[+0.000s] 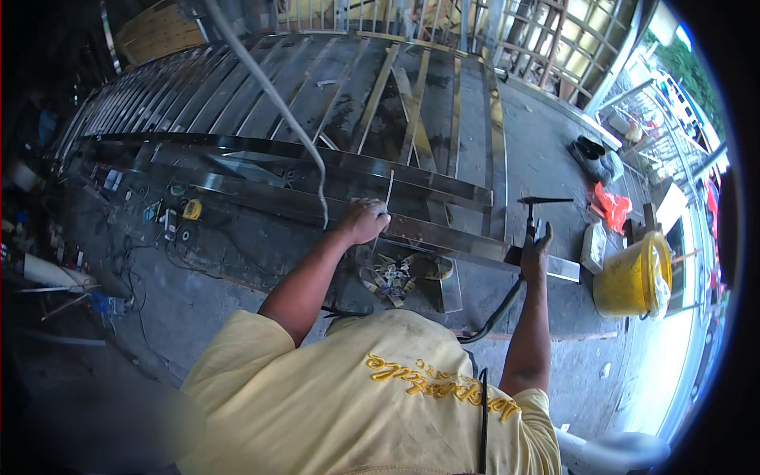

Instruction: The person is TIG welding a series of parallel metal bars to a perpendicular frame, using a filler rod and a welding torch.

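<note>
My left hand is closed around a thin pale rod that sticks up past its fingers. It rests at the near edge of a long rectangular metal tube. My right hand grips a slim black welding torch, its dark head pointing up and sideways above the tube's right end. From that hand a thick black hose curves down toward my body. Beyond the tube lies a large slatted metal frame, with another metal bar running across it.
A bent grey pipe or cable hangs down beside my left hand. At right stand a yellow bucket and a red plastic bag. A yellow tape measure lies left among small tools and cables. Scraps are piled near me.
</note>
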`<state>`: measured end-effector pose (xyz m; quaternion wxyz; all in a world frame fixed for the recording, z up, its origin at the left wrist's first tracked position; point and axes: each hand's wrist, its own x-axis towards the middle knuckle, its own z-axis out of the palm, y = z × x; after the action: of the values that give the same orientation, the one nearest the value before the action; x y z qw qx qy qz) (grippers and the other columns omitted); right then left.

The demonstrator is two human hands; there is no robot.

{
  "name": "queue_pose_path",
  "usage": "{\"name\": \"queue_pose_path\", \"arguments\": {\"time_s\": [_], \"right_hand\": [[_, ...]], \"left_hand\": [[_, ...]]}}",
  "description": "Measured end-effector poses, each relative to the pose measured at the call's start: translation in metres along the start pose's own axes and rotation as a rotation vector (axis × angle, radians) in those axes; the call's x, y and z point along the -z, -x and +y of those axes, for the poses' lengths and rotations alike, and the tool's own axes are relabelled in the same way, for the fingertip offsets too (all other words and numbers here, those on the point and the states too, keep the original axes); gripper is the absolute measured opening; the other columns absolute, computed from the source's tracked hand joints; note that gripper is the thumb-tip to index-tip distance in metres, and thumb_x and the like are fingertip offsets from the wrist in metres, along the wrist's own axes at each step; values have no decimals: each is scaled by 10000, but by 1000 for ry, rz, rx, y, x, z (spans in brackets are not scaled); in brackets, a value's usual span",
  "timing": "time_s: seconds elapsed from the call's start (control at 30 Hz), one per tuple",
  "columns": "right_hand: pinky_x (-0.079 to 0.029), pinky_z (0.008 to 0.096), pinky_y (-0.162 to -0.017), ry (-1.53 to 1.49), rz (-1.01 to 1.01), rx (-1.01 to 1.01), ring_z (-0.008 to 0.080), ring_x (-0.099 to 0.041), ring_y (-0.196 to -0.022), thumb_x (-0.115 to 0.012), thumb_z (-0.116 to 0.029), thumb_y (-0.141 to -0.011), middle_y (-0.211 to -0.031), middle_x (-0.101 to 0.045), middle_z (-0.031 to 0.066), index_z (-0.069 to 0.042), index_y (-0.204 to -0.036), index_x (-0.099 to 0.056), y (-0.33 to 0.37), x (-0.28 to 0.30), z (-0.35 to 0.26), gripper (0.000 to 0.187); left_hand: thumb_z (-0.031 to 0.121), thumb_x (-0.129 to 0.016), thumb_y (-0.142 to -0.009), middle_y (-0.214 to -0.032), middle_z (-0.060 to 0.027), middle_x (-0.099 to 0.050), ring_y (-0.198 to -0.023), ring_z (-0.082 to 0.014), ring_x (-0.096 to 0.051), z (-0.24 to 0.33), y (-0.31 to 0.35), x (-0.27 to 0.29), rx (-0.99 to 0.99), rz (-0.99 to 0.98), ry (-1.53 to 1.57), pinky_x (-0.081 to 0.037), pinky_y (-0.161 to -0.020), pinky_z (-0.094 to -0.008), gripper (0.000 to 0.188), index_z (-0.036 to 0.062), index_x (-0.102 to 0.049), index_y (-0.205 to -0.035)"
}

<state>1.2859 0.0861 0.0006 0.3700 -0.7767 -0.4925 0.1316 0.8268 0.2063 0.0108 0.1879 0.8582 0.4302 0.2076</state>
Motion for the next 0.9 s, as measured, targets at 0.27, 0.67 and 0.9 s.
{"name": "queue_pose_path", "arguments": {"time_s": [0.27,0.67,0.9], "right_hand": [[-492,534,-917,-58,189,101,539,-603,-1121,-555,-214,-1012,-1256,-589,366,-74,-1564,-215,32,9,8,664],[-527,317,-623,-575,261,-178,178,-634,-726,-590,-156,-1016,-951,-665,144,-111,-1539,-268,52,32,-16,616],[-378,182,-465,-809,850,-10,108,-504,-509,-498,-243,-1040,-865,-685,41,-55,-1368,-568,56,135,-223,385]], "left_hand": [[275,-582,-931,-966,-147,-689,-1001,-354,-644,10,17,6,-27,-12,69,-466,-902,-478,242,49,-666,-901],[264,-598,-1003,-936,-55,-719,-903,-156,-657,-4,-1,35,304,-125,604,-508,-837,-329,252,39,-711,-987],[204,-654,-995,-855,-44,-690,-790,-149,-648,-22,-108,90,366,296,1354,-507,-741,-303,151,54,-652,-1013]]}}
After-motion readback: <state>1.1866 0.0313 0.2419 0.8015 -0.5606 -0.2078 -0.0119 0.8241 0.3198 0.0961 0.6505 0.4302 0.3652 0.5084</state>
